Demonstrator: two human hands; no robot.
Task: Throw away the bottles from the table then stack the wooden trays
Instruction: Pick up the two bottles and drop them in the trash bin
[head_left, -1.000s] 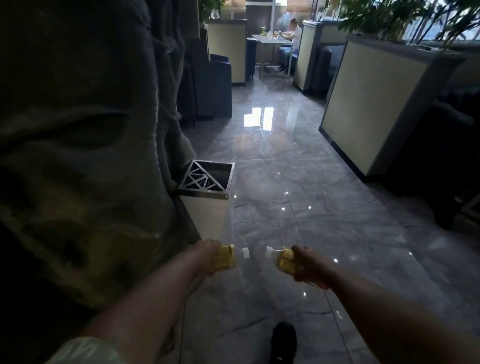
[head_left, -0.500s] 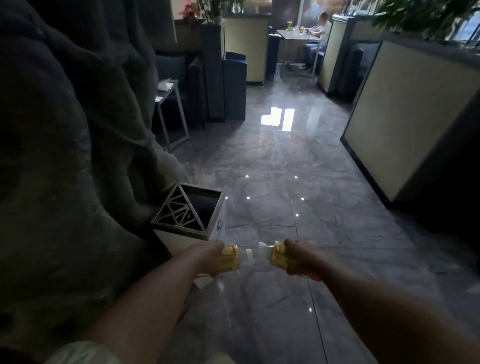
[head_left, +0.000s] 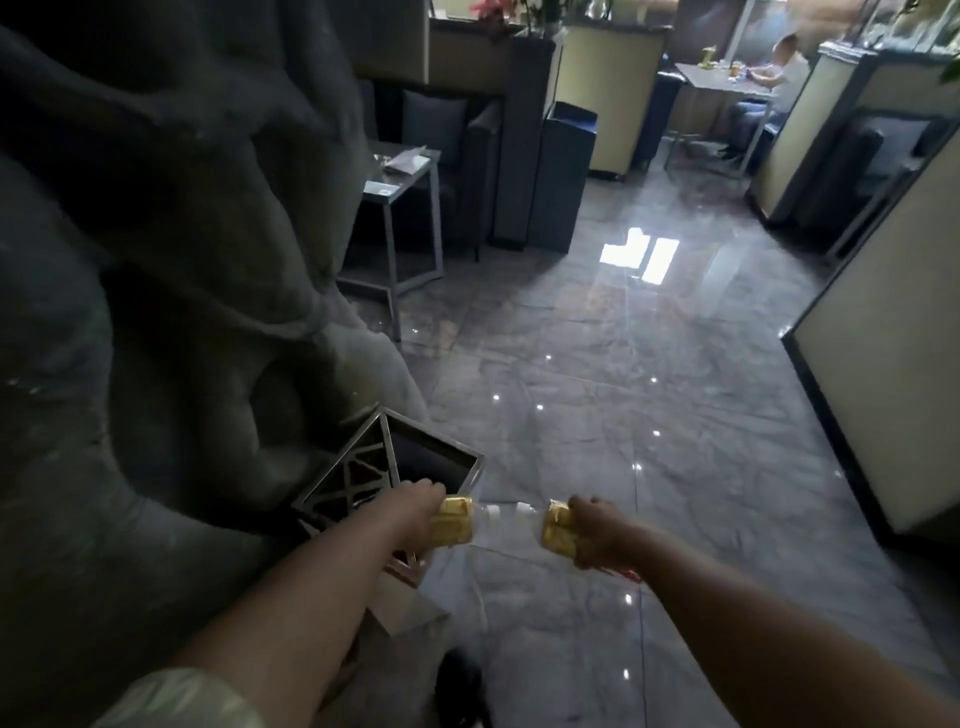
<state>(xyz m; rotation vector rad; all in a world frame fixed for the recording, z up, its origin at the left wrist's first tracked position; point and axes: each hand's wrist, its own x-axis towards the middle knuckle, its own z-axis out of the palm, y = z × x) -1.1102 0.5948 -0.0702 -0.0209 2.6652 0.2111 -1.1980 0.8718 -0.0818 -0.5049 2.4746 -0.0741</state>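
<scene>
**A bottle in each fist, beside the bin**

My left hand (head_left: 415, 501) is curled round a clear bottle with a yellow label (head_left: 456, 522), and my right hand (head_left: 597, 525) is clamped the same way on a second yellow-labelled bottle (head_left: 557, 530). I hold both out in front of me, above the glossy grey tiled floor (head_left: 597, 389). The two bottles lie roughly level, with their necks pointing inward at each other and a small gap between them. The caps are too blurred for me to say more.

The square bin (head_left: 353, 480), with a metal lattice over part of its top and a dark opening next to it, stands just under my left forearm. My left hand is at the near corner of that opening, while my right is well out over the floor. The bin backs onto a rough, dark, rock-like wall (head_left: 156, 260) on my left. My dark shoe (head_left: 460, 686) shows below, between my arms. Further off are a small metal-framed table (head_left: 400, 176) and a seated person (head_left: 779, 62) at a far table
</scene>
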